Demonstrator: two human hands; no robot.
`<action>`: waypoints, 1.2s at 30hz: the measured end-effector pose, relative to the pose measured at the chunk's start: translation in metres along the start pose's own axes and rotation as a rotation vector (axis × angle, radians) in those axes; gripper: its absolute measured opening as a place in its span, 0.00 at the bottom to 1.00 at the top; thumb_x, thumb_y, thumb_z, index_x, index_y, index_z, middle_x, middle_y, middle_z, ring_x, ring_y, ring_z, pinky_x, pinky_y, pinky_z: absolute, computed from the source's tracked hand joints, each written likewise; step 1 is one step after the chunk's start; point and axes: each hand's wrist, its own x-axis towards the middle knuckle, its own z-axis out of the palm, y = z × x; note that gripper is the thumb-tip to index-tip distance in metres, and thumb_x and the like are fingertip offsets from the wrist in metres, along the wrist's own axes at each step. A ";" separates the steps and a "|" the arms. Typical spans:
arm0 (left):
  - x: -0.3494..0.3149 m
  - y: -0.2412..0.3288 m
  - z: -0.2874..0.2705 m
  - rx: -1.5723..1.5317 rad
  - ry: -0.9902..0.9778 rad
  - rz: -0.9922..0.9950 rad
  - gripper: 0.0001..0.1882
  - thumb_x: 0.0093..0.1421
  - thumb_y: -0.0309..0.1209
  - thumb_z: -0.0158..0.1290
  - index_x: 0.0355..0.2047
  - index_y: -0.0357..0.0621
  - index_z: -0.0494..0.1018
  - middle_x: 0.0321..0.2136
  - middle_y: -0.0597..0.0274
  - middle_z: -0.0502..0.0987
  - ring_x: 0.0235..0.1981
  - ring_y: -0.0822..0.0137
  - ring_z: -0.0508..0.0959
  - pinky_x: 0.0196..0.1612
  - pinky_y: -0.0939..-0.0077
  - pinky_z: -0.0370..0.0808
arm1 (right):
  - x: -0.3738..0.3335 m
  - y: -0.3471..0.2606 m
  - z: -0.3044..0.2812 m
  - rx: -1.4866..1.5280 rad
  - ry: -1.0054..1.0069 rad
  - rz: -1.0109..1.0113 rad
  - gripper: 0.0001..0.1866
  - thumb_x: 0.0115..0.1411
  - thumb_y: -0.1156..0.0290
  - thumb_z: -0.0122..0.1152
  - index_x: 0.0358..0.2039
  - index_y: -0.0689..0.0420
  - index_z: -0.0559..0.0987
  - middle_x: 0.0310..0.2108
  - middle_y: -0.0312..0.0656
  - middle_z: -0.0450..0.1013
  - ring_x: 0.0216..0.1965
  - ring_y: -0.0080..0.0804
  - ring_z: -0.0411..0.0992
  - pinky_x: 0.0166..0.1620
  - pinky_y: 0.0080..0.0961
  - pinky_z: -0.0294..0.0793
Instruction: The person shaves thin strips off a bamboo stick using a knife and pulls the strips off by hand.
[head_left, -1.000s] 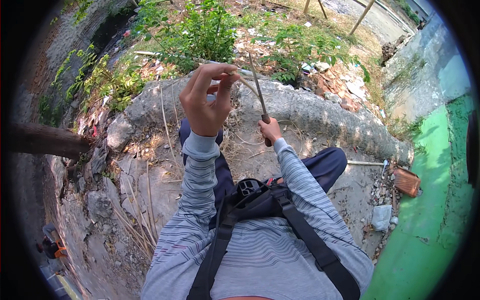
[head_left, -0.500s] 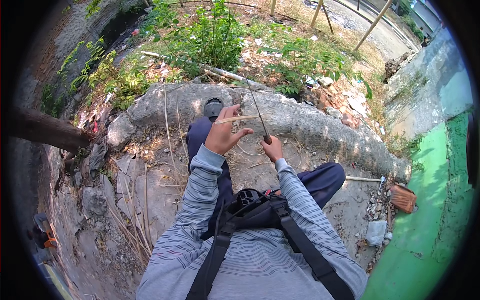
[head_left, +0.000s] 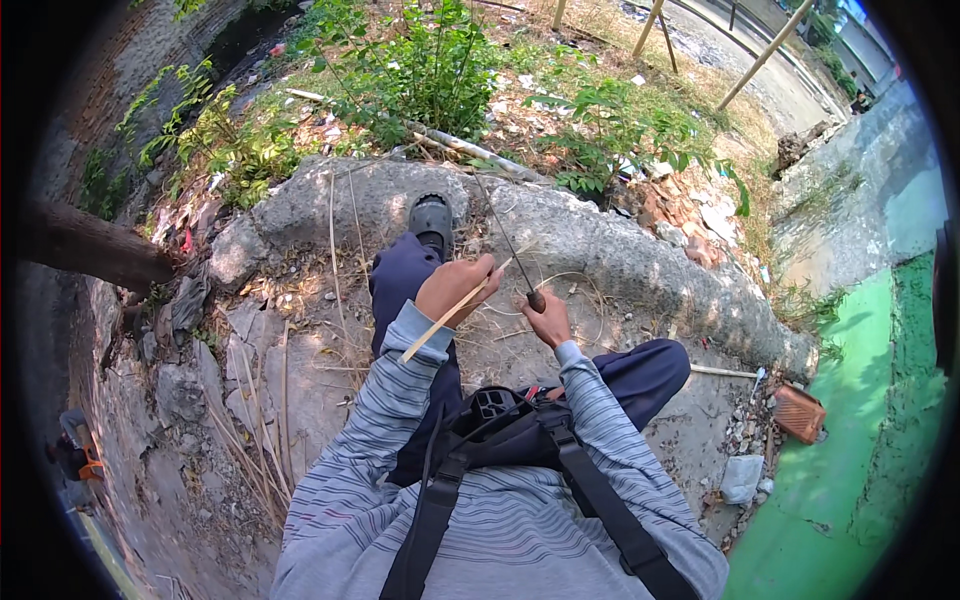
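Note:
My left hand is closed around a pale, thin strip of split bamboo or wood. One end of the strip lies over my left cuff, and the other pokes past my fingers next to the blade. A knife with a long, slim blade and a dark rounded handle is gripped in my right hand. Its blade points away from me and slightly left. The strip's far tip is close to the blade; whether they touch I cannot tell.
Beyond my feet curves a low, rough concrete ledge, with plants and rubble behind it. More long strips lie on the ground at left. A dark post juts in there. An orange-brown container stands by the green wall.
My left hand has closed from spread fingers and drawn nearer to me. The strip has swung from lying crosswise to slanting back over my wrist. My right hand has come slightly nearer with the knife.

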 end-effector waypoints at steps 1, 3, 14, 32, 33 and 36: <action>0.001 0.000 0.001 -0.021 -0.034 0.006 0.15 0.67 0.40 0.50 0.31 0.41 0.66 0.19 0.46 0.73 0.24 0.43 0.77 0.27 0.51 0.70 | -0.003 0.001 -0.002 0.013 -0.016 0.015 0.16 0.54 0.59 0.66 0.30 0.61 0.79 0.25 0.52 0.75 0.27 0.47 0.75 0.33 0.39 0.71; 0.001 0.000 0.008 -0.059 -0.048 0.033 0.14 0.66 0.39 0.50 0.32 0.41 0.66 0.18 0.45 0.73 0.24 0.44 0.77 0.27 0.51 0.71 | -0.007 -0.003 -0.003 0.040 0.018 -0.047 0.16 0.54 0.60 0.66 0.28 0.63 0.78 0.22 0.52 0.73 0.23 0.44 0.72 0.31 0.37 0.69; -0.004 0.009 0.025 -0.037 -0.035 0.207 0.10 0.63 0.32 0.54 0.32 0.42 0.65 0.17 0.51 0.74 0.21 0.48 0.78 0.24 0.55 0.73 | 0.005 0.042 0.017 0.104 0.013 0.131 0.12 0.51 0.65 0.64 0.28 0.63 0.79 0.23 0.51 0.75 0.24 0.42 0.74 0.32 0.35 0.70; -0.008 0.002 0.026 -0.105 -0.166 0.285 0.08 0.57 0.26 0.53 0.33 0.41 0.65 0.21 0.53 0.75 0.26 0.48 0.79 0.27 0.56 0.74 | 0.006 0.036 0.014 0.066 -0.028 0.172 0.16 0.48 0.64 0.66 0.21 0.67 0.76 0.16 0.46 0.72 0.19 0.32 0.69 0.27 0.34 0.68; -0.006 0.000 0.026 -0.119 -0.162 0.295 0.08 0.58 0.27 0.53 0.33 0.40 0.65 0.21 0.51 0.75 0.25 0.47 0.79 0.26 0.56 0.74 | 0.005 0.032 0.012 0.061 -0.035 0.169 0.16 0.48 0.64 0.66 0.21 0.67 0.76 0.16 0.46 0.72 0.19 0.32 0.69 0.27 0.34 0.68; -0.015 0.007 0.025 -0.099 -0.173 0.285 0.09 0.60 0.29 0.54 0.33 0.39 0.65 0.22 0.50 0.75 0.24 0.47 0.78 0.26 0.56 0.73 | -0.014 0.020 0.005 0.076 -0.073 0.182 0.16 0.48 0.64 0.65 0.21 0.67 0.76 0.16 0.47 0.71 0.19 0.34 0.68 0.28 0.36 0.67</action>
